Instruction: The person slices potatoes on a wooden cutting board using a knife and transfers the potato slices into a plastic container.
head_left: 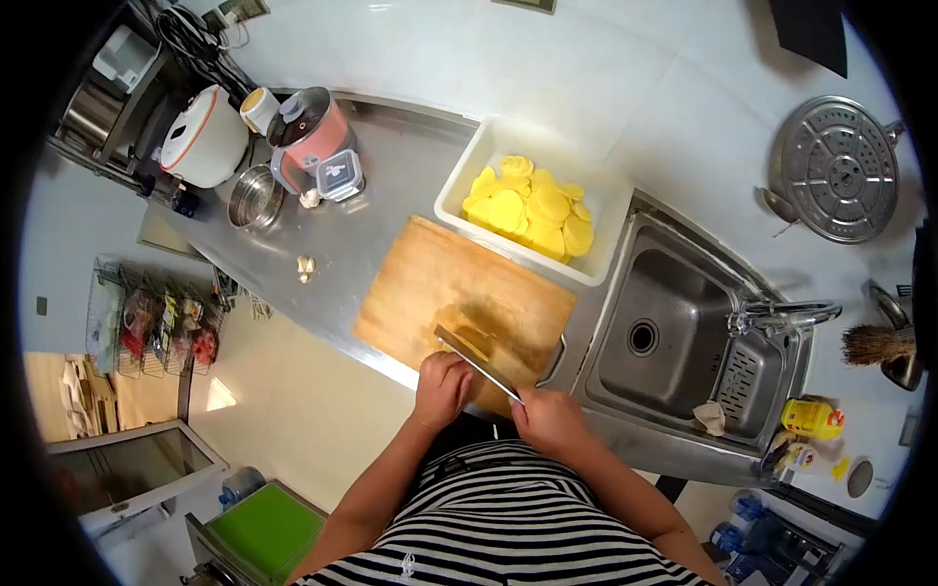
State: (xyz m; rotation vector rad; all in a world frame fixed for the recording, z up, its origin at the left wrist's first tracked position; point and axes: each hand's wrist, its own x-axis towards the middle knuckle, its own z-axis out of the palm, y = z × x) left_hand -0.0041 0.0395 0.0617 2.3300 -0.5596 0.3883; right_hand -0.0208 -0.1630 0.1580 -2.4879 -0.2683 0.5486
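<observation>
A kitchen knife [479, 364] is held by its handle in my right hand [549, 422], its blade slanting up and left across the near part of the wooden cutting board [410, 283]. Beside the near side of the blade, my left hand [445, 389] has its fingers curled together at the board's front edge; anything under them is hidden. A small brownish-yellow piece [476, 339] shows just beyond the blade, partly covered by it. Behind the board, a white tub [457, 186] holds many thin yellow slices [528, 207] that look like potato.
A steel sink [664, 322] with a faucet [782, 314] lies to the right. Garlic [306, 269], a metal bowl [256, 197], a pink pot [318, 132], a lidded container [340, 176] and a rice cooker [205, 137] stand on the counter at left.
</observation>
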